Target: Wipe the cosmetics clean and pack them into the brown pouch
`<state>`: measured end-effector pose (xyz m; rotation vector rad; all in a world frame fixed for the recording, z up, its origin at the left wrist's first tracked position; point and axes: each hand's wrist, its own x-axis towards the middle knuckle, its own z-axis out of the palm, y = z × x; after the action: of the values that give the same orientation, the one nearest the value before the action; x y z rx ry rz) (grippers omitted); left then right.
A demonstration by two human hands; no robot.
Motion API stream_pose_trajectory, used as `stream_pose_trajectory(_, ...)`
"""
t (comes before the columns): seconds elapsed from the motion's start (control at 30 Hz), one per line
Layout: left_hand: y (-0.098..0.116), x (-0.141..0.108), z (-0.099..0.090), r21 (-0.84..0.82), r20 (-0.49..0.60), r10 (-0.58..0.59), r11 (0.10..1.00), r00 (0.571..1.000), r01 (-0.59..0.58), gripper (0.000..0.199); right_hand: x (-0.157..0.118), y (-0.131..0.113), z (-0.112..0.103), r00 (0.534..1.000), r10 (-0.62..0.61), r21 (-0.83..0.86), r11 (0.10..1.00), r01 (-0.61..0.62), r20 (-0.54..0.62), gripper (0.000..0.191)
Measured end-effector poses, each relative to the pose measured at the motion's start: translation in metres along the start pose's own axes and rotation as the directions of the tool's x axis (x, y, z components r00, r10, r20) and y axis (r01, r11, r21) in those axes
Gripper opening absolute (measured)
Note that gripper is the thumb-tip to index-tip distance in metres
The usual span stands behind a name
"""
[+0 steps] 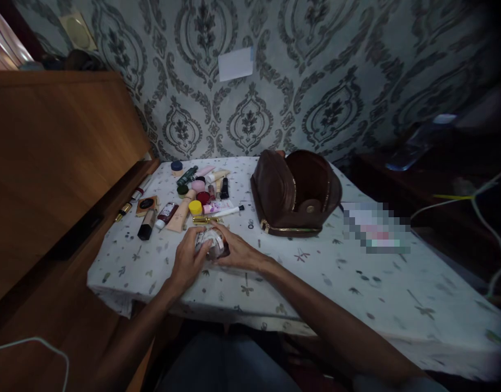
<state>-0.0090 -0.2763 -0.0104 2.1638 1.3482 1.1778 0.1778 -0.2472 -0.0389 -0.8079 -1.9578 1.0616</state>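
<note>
Close to the table's front edge, a small clear container with white and dark brown parts (214,245) is held between both hands. My left hand (187,257) is closed round its left side, and my right hand (241,251) grips its right side. Fingers cover much of it, so its exact kind is hard to make out. Just beyond lie a gold tube (205,220), a yellow-lidded jar (195,207), a beige squeeze tube (181,211) and a white tube with a black cap (228,212). To the right stands a brown cosmetic bag (275,190), its zip undone and its flap raised.
Several other cosmetics, such as a foundation bottle with a black cap (146,224) and a dark-lidded jar (176,167), lie at the back left. A wooden cabinet (62,163) borders the left. A pixelated flat item (377,227) is right of the bag. A white cable (485,223) hangs farther right.
</note>
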Motion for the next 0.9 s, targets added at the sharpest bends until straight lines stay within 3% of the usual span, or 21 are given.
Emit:
stream_pose_trajectory(0.17, 0.011, -0.002, -0.001, 0.035, 0.111, 0.126, 0.991, 0.986, -0.130, 0.017, -0.001, 0.001, -0.001, 1.000, -0.010, -0.010, 1.000, 0.010, 0.021, 0.091)
stream_pose_trajectory(0.27, 0.014, -0.008, 0.000, 0.135, 0.197, 0.245, 0.952, 0.949, -0.274, 0.017, -0.002, 0.004, 0.000, 1.000, 0.027, -0.046, 0.999, -0.028, -0.014, 0.088)
stream_pose_trajectory(0.37, 0.005, -0.016, -0.003, 0.213, 0.270, 0.283, 0.915, 0.920, -0.344, 0.019, -0.001, 0.007, 0.000, 0.995, 0.082, -0.073, 0.994, -0.086, -0.065, 0.084)
stream_pose_trajectory(0.47, -0.009, -0.021, -0.011, 0.226, 0.280, 0.212, 0.933, 0.936, -0.279, 0.017, 0.001, 0.004, -0.001, 0.990, 0.106, -0.092, 0.989, -0.114, -0.097, 0.082)
stream_pose_trajectory(0.6, -0.023, -0.018, -0.021, 0.133, 0.227, 0.072, 0.986, 0.971, -0.104, 0.018, 0.001, -0.002, -0.002, 0.996, 0.080, -0.104, 0.991, -0.085, -0.048, 0.085)
stream_pose_trajectory(0.77, -0.026, -0.002, -0.021, 0.076, 0.128, -0.052, 0.996, 0.990, 0.042, 0.019, 0.000, -0.008, -0.002, 0.998, 0.062, -0.030, 0.998, -0.062, 0.018, 0.085)
stream_pose_trajectory(0.9, -0.025, 0.011, -0.022, 0.045, 0.087, -0.090, 0.995, 0.992, 0.086, 0.022, -0.002, -0.012, 0.000, 0.998, 0.060, -0.077, 0.995, -0.062, -0.026, 0.082)
